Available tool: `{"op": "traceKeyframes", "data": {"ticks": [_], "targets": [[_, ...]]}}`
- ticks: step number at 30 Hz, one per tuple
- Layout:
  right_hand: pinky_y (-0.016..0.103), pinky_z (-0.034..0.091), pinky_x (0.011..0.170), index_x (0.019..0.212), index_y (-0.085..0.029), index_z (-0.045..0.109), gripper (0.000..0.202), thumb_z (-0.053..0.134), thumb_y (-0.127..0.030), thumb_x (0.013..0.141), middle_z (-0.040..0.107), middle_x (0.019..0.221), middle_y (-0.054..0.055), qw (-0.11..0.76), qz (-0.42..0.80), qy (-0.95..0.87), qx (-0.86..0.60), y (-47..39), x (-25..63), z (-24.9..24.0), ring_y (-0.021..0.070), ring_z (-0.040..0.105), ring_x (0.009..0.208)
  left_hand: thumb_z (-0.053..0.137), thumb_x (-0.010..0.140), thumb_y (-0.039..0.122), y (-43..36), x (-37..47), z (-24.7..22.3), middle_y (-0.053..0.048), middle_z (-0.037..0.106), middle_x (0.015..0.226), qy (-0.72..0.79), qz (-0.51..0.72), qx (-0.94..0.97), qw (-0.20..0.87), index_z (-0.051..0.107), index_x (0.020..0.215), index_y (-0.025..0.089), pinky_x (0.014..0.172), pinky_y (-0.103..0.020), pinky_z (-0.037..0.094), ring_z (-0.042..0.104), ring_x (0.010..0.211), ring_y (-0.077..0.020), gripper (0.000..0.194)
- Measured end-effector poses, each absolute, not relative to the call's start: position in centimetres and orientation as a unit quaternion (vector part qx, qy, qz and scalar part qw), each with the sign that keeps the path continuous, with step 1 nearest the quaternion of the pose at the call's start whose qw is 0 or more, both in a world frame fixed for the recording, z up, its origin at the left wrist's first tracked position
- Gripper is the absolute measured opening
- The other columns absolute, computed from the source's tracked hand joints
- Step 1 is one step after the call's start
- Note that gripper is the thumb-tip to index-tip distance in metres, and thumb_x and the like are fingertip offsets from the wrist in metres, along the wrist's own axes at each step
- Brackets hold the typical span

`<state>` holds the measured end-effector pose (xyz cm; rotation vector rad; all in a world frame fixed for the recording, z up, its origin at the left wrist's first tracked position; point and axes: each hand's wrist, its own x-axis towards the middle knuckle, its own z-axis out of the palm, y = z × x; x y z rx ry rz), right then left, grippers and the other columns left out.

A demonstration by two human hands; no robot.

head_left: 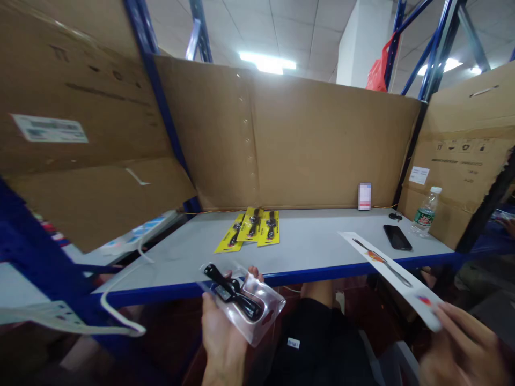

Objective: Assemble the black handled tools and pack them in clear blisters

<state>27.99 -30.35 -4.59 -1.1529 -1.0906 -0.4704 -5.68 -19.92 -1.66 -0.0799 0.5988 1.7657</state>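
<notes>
In the lower middle, my left hand (224,329) is palm up and grips a clear plastic package (267,300). A glossy black tool (225,292) with a narrow handle is inside it; its exact kind I cannot make out. At the lower right, my right hand (466,343), smeared by motion, pinches the near end of a long white printed card (386,273). The card bears a picture of a long, thin kitchen utensil and is tilted over the table's front edge. Beyond my left hand, three yellow cards (269,228) with black tools lie partly overlapping on the table.
The grey table (309,236) has a blue front edge and cardboard walls (322,145). A black phone (397,237), a plastic bottle (424,214) and a small black item (395,216) are at the right. A lit phone screen (364,197) stands against the back wall. White cable (116,311) hangs at the left.
</notes>
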Motion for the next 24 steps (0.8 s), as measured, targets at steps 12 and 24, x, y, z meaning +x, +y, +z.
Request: {"op": "traceKeyframes", "data": {"ticks": [12, 24], "targets": [[0.037, 0.052, 0.088, 0.100, -0.022, 0.075, 0.019, 0.058, -0.029, 0.095, 0.073, 0.102, 0.007, 0.633, -0.055, -0.544, -0.548, -24.7, 23.0, -4.7, 0.0231, 0.067, 0.096, 0.046, 0.096, 0.054, -20.1, -2.6, -2.4, -0.017, 0.073, 0.107, 0.244, 0.710, -0.028, 0.660, 0.071, 0.113, 0.019, 0.084, -0.051, 0.058, 0.073, 0.096, -0.0315, 0.046], [0.032, 0.051, 0.088, 0.122, -0.023, 0.069, 0.033, 0.048, -0.014, 0.097, 0.064, 0.107, 0.009, 0.412, 0.100, -0.772, -0.474, -19.2, 11.3, -0.4, 0.0216, 0.063, 0.100, 0.040, 0.099, 0.033, -17.7, 0.9, -2.3, -0.009, 0.075, 0.100, 0.221, 0.702, 0.110, 0.668, 0.071, 0.114, 0.019, 0.093, -0.038, 0.056, 0.072, 0.095, -0.0219, 0.037]]}}
